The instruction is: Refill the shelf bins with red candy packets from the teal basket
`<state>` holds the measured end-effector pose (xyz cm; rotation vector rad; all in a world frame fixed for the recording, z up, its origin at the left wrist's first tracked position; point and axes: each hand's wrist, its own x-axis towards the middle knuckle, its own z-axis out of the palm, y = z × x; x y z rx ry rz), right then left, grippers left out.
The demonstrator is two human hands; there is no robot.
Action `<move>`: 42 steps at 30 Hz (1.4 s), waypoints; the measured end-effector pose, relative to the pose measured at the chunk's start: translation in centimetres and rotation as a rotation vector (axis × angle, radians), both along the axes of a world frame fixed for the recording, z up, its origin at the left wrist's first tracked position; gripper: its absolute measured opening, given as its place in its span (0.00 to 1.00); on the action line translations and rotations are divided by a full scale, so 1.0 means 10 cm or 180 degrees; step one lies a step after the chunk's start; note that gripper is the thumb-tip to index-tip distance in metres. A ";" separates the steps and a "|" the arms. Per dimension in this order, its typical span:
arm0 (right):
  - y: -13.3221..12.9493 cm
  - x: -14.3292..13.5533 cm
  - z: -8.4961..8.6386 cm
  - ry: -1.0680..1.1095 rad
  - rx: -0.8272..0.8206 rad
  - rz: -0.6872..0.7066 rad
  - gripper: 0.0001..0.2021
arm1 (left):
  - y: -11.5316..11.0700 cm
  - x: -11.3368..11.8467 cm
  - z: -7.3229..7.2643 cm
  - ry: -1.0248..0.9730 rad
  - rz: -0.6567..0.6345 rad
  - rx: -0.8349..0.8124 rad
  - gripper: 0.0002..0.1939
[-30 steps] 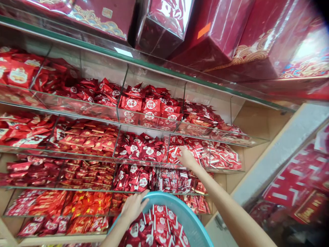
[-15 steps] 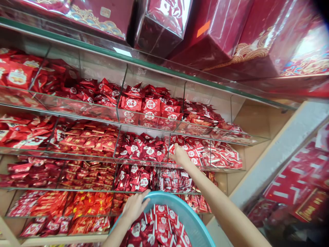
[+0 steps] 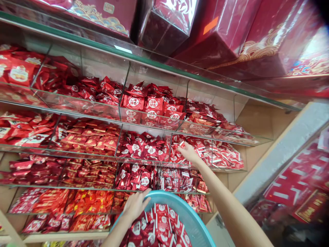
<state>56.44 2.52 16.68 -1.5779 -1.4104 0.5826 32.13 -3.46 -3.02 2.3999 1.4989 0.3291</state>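
My left hand (image 3: 135, 205) is closed over the far left rim of a light blue plastic basin (image 3: 191, 209). Inside the basin lie many small red and white packets (image 3: 163, 223), some of them darker red. My right hand (image 3: 189, 152) reaches into a glass-fronted shelf compartment of red and white packets (image 3: 203, 145). Its fingers are bent together at the packets, a white-edged bit showing by the fingertips; what they grip is not clear. Just left of this hand, past a glass divider, is a compartment of dark red packets (image 3: 141, 147) with white labels.
Glass-fronted shelves (image 3: 84, 152) hold several rows of red packets in divided compartments. Large dark red boxes (image 3: 164, 29) stand on the glass shelf above. A pale upright post (image 3: 277, 149) edges the shelves at right, with red packaged goods (image 3: 290, 181) beyond it.
My right hand has shifted a little to the right within the compartment. My left hand stays on the basin rim. The view has moved slightly.
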 end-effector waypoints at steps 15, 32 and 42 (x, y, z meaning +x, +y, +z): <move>0.07 -0.23 -0.10 0.0662 0.0054 0.0340 0.15 | 0.01 -0.02 0.00 -0.0027 -0.0032 -0.0059 0.24; 0.08 -0.18 -0.05 0.0252 -0.0538 0.1020 0.26 | -0.01 0.00 0.04 0.0016 -0.0034 -0.0037 0.23; 0.07 -0.17 -0.13 0.0628 -0.0367 0.1068 0.30 | 0.00 0.00 0.03 -0.0005 -0.0050 0.0010 0.24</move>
